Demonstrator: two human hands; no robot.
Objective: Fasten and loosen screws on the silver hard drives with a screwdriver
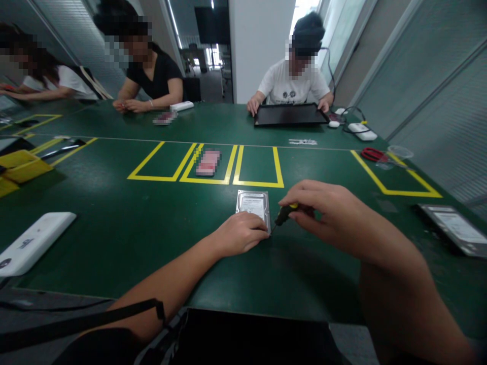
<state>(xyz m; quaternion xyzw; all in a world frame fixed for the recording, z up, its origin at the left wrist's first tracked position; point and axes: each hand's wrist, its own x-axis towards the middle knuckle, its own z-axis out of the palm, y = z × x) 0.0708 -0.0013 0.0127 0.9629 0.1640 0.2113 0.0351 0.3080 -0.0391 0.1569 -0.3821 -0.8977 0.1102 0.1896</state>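
Note:
A silver hard drive [252, 202] with a white label lies flat on the green table in front of me. My left hand [243, 233] rests over its near end, fingers closed along its edge and covering that part. My right hand [323, 210] grips a screwdriver [282, 217] with a dark and yellow handle. The screwdriver tilts, its thin tip down at the drive's near right corner beside my left fingertips. Whether the tip sits in a screw is too small to tell.
Another drive [458, 228] lies at the right. A white power bank-like box [40, 243] is at the left, near yellow bins [25, 170]. Yellow tape outlines [258, 183] mark the table, one around a pink-red phone-sized item [208, 163]. Across sits a person holding a black panel [291, 114].

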